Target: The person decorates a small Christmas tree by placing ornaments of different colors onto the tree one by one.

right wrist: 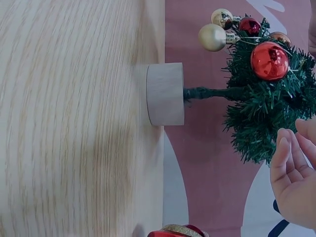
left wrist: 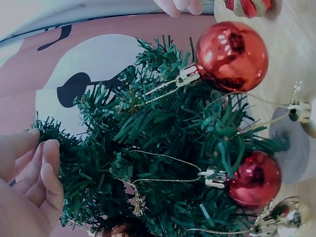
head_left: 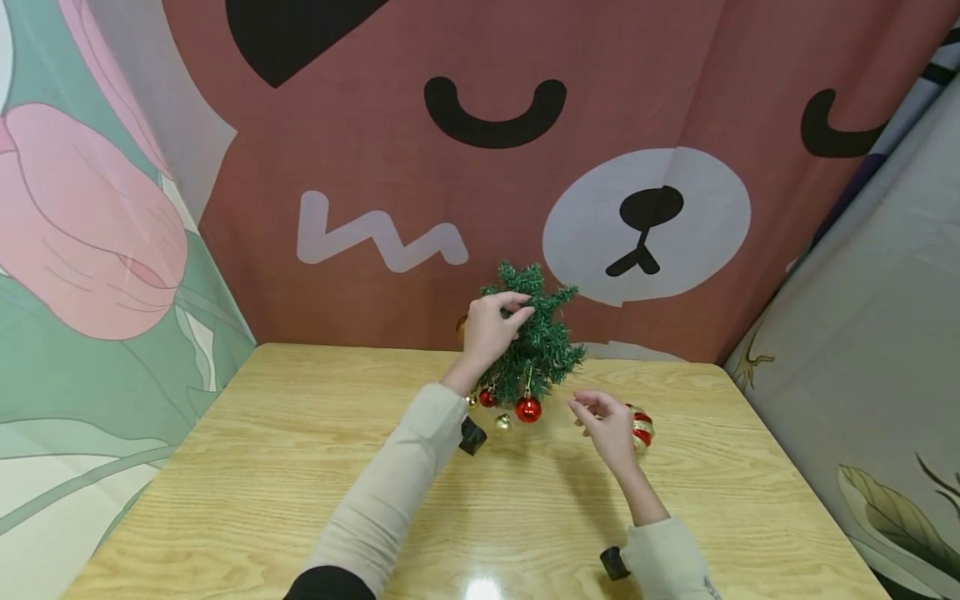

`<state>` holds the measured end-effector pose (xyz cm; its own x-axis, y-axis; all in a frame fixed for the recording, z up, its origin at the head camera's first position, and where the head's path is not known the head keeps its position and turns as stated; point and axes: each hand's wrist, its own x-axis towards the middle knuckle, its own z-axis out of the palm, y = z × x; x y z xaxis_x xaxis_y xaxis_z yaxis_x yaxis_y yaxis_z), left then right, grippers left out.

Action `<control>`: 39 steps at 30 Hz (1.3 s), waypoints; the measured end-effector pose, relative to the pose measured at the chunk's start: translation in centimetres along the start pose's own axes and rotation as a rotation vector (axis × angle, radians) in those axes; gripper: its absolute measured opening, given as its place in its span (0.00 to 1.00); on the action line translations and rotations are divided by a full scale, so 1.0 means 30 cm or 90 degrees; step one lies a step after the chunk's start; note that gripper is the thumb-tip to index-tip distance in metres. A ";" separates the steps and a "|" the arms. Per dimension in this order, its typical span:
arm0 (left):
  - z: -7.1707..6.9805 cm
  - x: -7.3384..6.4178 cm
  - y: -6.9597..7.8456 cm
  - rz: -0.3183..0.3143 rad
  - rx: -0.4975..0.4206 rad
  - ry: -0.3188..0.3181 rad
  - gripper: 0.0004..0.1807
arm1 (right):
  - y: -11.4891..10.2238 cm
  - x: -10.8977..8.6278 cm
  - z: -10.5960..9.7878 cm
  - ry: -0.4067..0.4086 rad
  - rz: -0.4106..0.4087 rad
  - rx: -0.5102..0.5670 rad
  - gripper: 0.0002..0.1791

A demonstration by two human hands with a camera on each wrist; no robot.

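Note:
A small green Christmas tree (head_left: 551, 346) stands near the back of the table on a pale round base (right wrist: 165, 94). My left hand (head_left: 489, 329) is at its upper part, thumb and finger pinching a branch tip (left wrist: 49, 131). From the branches hang a large red bauble (head_left: 528, 409), a smaller red bauble (left wrist: 254, 180) and gold baubles (right wrist: 213, 38). My right hand (head_left: 611, 432) hovers to the right of the tree, fingers loosely bent and thumb apart from them, with nothing visible between them. A red-and-gold striped bauble (head_left: 642, 429) lies on the table, partly hidden behind that hand.
The wooden table (head_left: 262, 467) ends at a curtain (head_left: 375, 308) with a cartoon bear just behind the tree. More printed cloth (head_left: 840, 350) hangs along the right side. Dark camera blocks (head_left: 472, 436) stick out beside the wrists.

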<state>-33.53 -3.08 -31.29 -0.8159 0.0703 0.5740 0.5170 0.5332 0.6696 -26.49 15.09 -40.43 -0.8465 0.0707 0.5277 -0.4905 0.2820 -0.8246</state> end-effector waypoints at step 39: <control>0.007 0.000 -0.011 -0.033 -0.029 -0.001 0.12 | 0.217 -0.024 -0.205 0.051 0.196 -0.017 0.15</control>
<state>-33.76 -3.08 -31.61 -0.8418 0.0453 0.5378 0.4860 0.4970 0.7189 -27.81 22.75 -44.91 -0.9348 0.2317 0.2692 -0.2072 0.2600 -0.9431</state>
